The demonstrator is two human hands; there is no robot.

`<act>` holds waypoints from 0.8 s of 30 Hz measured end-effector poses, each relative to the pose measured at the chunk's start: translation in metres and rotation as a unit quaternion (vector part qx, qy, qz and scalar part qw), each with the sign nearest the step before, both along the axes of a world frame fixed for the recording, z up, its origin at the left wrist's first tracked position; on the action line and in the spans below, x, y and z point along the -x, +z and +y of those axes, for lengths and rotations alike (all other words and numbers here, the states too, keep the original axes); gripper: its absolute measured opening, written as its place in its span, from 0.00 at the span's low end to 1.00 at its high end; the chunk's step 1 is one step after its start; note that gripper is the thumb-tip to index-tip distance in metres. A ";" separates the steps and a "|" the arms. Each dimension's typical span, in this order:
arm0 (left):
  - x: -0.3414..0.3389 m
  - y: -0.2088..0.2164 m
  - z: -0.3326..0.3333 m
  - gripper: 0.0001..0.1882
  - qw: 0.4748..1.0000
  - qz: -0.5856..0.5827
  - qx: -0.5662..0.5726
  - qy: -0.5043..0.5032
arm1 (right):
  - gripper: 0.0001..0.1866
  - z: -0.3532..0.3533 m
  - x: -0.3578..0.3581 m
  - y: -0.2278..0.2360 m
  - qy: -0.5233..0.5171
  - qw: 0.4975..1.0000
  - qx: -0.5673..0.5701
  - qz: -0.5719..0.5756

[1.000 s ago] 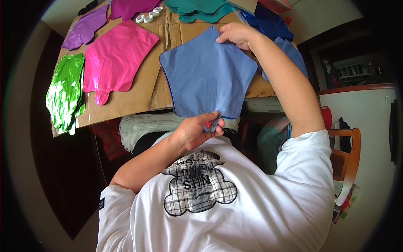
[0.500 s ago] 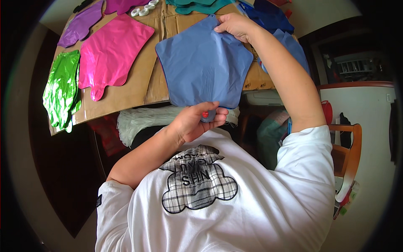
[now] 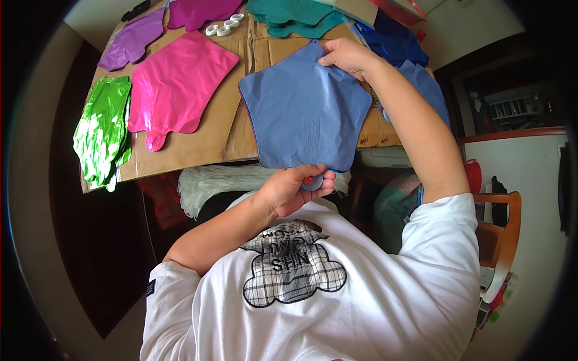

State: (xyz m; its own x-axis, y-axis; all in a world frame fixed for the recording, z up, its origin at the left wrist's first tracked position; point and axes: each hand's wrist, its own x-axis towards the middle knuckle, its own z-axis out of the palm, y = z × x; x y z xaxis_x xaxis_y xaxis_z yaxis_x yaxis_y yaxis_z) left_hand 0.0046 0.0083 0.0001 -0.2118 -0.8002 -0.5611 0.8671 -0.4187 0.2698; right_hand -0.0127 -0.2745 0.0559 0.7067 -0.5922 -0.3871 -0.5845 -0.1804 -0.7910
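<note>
A flat, uninflated blue star-shaped foil balloon [image 3: 307, 111] is stretched out before me, covering part of the cardboard. My right hand [image 3: 348, 58] pinches it at the far edge, next to its top point. At the near edge my left hand [image 3: 294, 189] is closed on the balloon's short tail, thumb on top; a small red spot [image 3: 308, 180] shows beside the thumb. To the left, a pink foil balloon [image 3: 180, 87] of similar shape lies flat, its rounded tail toward me. Shiny green foil balloons [image 3: 103, 129] hang over the table's left edge.
Brown cardboard [image 3: 220, 132] covers the table. Along the far side lie purple foil [image 3: 133, 39], magenta foil [image 3: 201, 12], white tape rolls [image 3: 224, 27], teal foil [image 3: 295, 17] and dark blue foil [image 3: 391, 42]. White stringy material [image 3: 211, 183] is by my lap; a wooden chair [image 3: 512, 231] stands right.
The whole view has shifted a little, so everything appears lower and more to the right. Both hands keep their grip on the blue balloon.
</note>
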 end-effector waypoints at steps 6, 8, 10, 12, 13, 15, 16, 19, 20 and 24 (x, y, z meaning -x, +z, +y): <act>0.004 -0.004 -0.002 0.08 1.000 -0.015 0.002 -0.006 | 0.07 -0.011 -0.002 -0.003 0.000 1.000 -0.006 0.021; 0.006 -0.005 -0.003 0.08 1.000 -0.013 0.005 -0.005 | 0.06 -0.015 -0.005 -0.004 0.008 0.999 0.018 0.031; 0.006 -0.004 -0.004 0.08 1.000 -0.011 0.009 -0.006 | 0.06 -0.011 -0.013 0.003 -0.004 1.000 0.015 0.023; 0.005 -0.004 -0.004 0.08 1.000 -0.007 0.017 -0.007 | 0.06 -0.010 -0.019 0.004 -0.013 1.000 0.003 0.009; 0.005 -0.006 -0.004 0.08 1.000 -0.005 0.023 -0.009 | 0.06 -0.013 -0.023 0.002 -0.016 1.000 -0.007 0.000; 0.004 -0.006 -0.004 0.08 0.999 -0.001 0.030 -0.011 | 0.06 -0.021 -0.028 -0.002 -0.025 1.000 -0.004 -0.009; 0.004 -0.006 -0.004 0.08 0.999 0.000 0.031 -0.013 | 0.06 -0.025 -0.029 -0.006 -0.030 0.999 0.010 -0.008; 0.002 -0.009 -0.002 0.08 0.999 0.015 0.045 -0.014 | 0.06 -0.028 -0.028 -0.008 -0.031 0.999 -0.008 -0.015; 0.000 -0.010 -0.001 0.08 0.998 0.022 0.052 -0.014 | 0.06 -0.028 -0.028 -0.007 -0.029 0.999 -0.024 -0.019; -0.001 -0.014 -0.002 0.08 0.997 0.059 0.046 -0.016 | 0.05 -0.025 -0.027 -0.006 -0.039 0.999 -0.025 -0.016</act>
State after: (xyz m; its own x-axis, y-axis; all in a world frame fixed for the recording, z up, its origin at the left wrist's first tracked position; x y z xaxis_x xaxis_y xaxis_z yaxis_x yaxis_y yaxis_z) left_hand 0.0058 0.0064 -0.0136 -0.2982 -0.8391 -0.4550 0.8820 -0.4245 0.2047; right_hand 0.0146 -0.2994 0.0500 0.6718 -0.6257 -0.3965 -0.5701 -0.0951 -0.8161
